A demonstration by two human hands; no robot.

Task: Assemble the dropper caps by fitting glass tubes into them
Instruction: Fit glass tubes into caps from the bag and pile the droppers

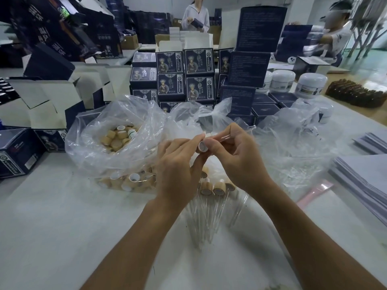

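One dropper cap (202, 146), pinched in the left hand (178, 164) fingertips above the table (52, 227). One glass tube (232, 135), pinched by the right hand (238, 158), its near end at the cap. About four finished droppers (211, 197) lie below. Two clear bags (117, 147) of many loose caps. Three white jars (312, 84). Stacked navy boxes (184, 76); printing unreadable.

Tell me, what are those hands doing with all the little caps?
A person is putting droppers together. The left hand holds a cap, and the right hand pinches a glass tube at the cap; whether it is pushed in yet cannot be told. Finished droppers lie on the table just under the hands. More caps wait in the plastic bag to the left.
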